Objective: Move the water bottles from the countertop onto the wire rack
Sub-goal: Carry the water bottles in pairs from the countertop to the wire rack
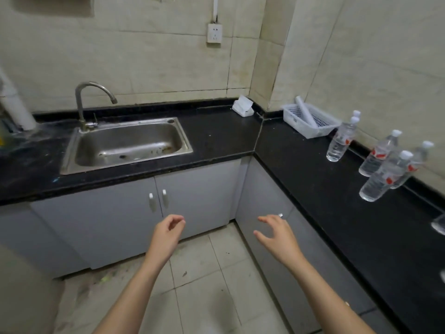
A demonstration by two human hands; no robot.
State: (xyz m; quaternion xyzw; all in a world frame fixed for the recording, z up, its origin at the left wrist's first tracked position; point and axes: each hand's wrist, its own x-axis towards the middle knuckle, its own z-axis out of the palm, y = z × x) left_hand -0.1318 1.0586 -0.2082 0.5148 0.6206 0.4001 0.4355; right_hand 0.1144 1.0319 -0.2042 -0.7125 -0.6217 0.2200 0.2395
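Faces the inner corner of an L-shaped black countertop (301,169) above grey cabinets (197,189). Holds both bare arms out low over the tiled floor, in front of the cabinet doors. Carries nothing in the left hand (166,233), fingers loosely curled, thumb tip close to the forefinger. Spreads the right hand (277,233) wider, fingers relaxed and slightly bent, likewise gripping nothing.

Looks onto five clear water bottles (382,179) with white caps and red labels, upright on the right run of the countertop, well apart from both hands. Two close together, one behind the other, just beside a white plastic basket (295,121); three more clustered nearer, by the wall.

Takes in a white roll (305,113) lying tilted in the basket, a white tissue pack (242,107) in the corner, a steel sink (132,124) with a curved faucet (81,104) on the left run, and a wall socket (214,32) above. Cannot identify the clear object (438,224) cut off at the right edge.
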